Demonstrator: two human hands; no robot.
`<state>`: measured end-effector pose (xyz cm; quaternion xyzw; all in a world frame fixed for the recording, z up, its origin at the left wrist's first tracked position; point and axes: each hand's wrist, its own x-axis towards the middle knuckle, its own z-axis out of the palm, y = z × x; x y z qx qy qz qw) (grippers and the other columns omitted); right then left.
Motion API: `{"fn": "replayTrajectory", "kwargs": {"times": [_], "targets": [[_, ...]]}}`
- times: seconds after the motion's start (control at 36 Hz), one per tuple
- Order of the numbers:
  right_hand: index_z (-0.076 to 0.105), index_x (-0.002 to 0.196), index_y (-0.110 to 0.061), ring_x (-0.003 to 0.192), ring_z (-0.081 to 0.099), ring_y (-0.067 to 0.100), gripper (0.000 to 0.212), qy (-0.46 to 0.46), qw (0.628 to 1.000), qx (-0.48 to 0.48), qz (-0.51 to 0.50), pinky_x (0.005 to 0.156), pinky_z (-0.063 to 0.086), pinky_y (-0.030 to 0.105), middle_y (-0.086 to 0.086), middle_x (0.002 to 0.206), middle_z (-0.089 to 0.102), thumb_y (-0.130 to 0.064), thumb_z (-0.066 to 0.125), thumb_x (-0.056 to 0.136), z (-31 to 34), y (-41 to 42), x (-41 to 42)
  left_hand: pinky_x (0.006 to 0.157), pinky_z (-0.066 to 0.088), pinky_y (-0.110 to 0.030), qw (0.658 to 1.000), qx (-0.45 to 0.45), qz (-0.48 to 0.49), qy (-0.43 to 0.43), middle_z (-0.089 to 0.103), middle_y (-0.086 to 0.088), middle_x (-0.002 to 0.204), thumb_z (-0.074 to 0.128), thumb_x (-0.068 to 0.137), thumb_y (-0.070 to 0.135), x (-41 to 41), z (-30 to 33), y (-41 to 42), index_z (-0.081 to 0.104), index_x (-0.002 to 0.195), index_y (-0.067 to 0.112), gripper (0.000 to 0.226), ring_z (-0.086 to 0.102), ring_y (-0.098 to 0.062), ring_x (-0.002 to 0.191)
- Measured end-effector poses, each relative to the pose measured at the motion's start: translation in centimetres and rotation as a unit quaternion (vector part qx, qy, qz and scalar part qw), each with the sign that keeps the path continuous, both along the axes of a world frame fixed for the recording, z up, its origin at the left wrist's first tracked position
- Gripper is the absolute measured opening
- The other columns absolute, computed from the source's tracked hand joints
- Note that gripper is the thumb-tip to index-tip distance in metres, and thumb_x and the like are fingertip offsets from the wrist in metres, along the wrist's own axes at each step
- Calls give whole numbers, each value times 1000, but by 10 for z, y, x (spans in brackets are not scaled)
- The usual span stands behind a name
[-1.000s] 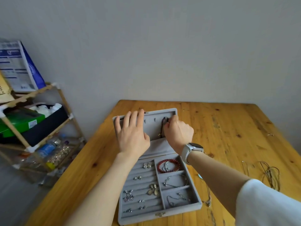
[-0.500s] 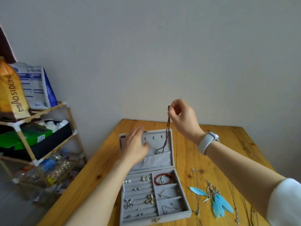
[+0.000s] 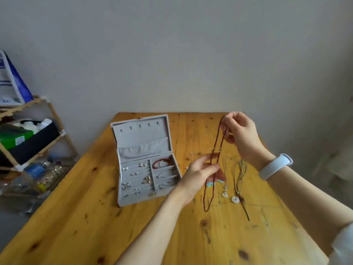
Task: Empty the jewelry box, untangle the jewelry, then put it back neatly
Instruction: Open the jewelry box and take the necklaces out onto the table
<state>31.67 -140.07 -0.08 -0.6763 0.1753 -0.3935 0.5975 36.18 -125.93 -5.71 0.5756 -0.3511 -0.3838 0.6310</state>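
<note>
Head view: the right hand [image 3: 241, 135] pinches the top of a dark red beaded necklace [image 3: 215, 161] above the table's [image 3: 95, 217] far right part, while the left hand [image 3: 200, 172] pinches its strands lower down. An open grey jewelry box [image 3: 147, 159] sits toward the table's far left edge, earrings in its slots.

head view looks down, seemingly close.

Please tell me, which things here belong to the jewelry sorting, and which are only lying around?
Belonging to the job:
- jewelry box, open, earrings and a red bracelet inside
- dark red bead necklace, held by right hand and left hand
- cord necklaces on the table

Only lying around:
- wooden shelf with boxes
- blue and white bag
- bottles on the floor
</note>
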Motion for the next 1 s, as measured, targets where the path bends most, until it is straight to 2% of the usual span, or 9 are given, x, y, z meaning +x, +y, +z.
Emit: {"fn": "replayTrajectory", "kwargs": {"times": [0.11,0.22,0.31,0.44,0.53,0.58,0.67,0.83,1.0], "targets": [[46,77,-22,45,40,8,15,87,992,-5,-96,37,35,16,-3,65,46,-19,46,92,-53,-36,-40,57,44,-15,996,92,-12,-13,59,1,67,38,97,6,-42,-34,-16,54,107,11,20,58,-7,61],[41,82,-18,58,42,15,12,197,965,-16,-173,47,37,27,3,73,46,-21,40,93,-111,-74,-85,51,45,-15,984,170,-28,-33,56,-1,72,37,95,2,-76,-63,-32,48,124,3,31,54,-6,55],[42,87,-11,55,42,16,12,271,942,-19,-198,46,35,28,6,74,48,-19,37,94,-140,-98,-110,57,45,-12,970,205,-42,-121,59,-3,81,39,95,5,-98,-77,-43,46,129,7,35,55,-9,59],[43,89,-11,65,49,21,10,324,926,-12,-196,55,41,32,11,87,54,-15,37,95,-159,-127,-115,67,47,-26,926,217,-33,-308,69,2,98,43,94,19,-120,-99,-62,50,128,20,35,63,-21,83],[46,92,-11,81,52,25,8,345,919,-41,-185,66,41,33,10,94,55,-12,38,93,-159,-137,-107,90,43,-33,888,218,-28,-403,59,-4,121,42,96,21,-123,-112,-69,44,133,21,37,53,-24,109],[50,97,-8,89,51,24,12,357,913,-73,-183,72,41,33,7,96,52,-10,40,92,-157,-139,-102,101,35,-34,861,205,-23,-465,53,-4,127,42,96,17,-121,-117,-71,42,135,17,39,42,-21,120],[54,106,-3,101,50,29,20,391,892,-138,-178,82,41,35,12,108,53,-9,42,92,-161,-139,-103,99,33,-36,807,205,-10,-554,46,-1,128,48,92,17,-117,-123,-70,44,133,18,41,38,-18,119],[55,120,-10,115,48,32,31,381,836,-360,-162,91,43,43,13,127,51,-17,39,94,-185,-113,-127,107,20,-41,777,132,-64,-612,30,0,149,43,94,24,-111,-129,-58,41,136,18,43,21,-13,138],[21,145,-24,144,6,15,49,470,784,-403,-49,117,5,45,-1,156,14,-39,21,98,-204,-107,-141,110,2,-45,717,145,-162,-662,4,2,156,25,98,38,-105,-141,-53,19,145,15,53,-6,-7,142]]}}
